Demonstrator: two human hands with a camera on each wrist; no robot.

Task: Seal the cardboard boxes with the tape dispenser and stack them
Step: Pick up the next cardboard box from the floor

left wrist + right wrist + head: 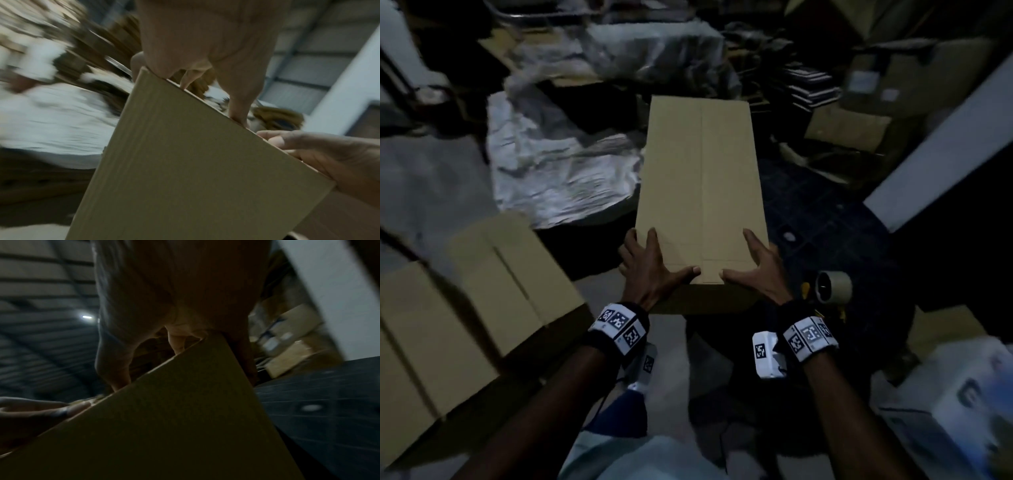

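At the centre of the head view, a long plain cardboard box (702, 185) lies closed, its two top flaps meeting in a seam that runs away from the viewer. No tape can be made out on the seam, and no print or label can be read on the box. Both hands hold its near end: the left hand (650, 270) clasps the lower left corner, fingers spread on top and down the side, thumb lying along the near edge; the right hand (760, 270) mirrors it at the lower right corner. Each wrist wears a band (621, 325) of black-and-white square code markers; these carry no readable words. Both wrist views show the fingers reaching over the box's top edge with the other hand's fingers at the far corner; these views are blurred. Just right of the right hand, near the lower right of the frame, a roll of tape in a dispenser (832, 286) sits on a dark surface. At lower left lie more closed cardboard boxes (482, 294). Crumpled silvery plastic sheeting (558, 171) spreads at upper left. A white carton (959, 404) at lower right bears print too blurred to read.
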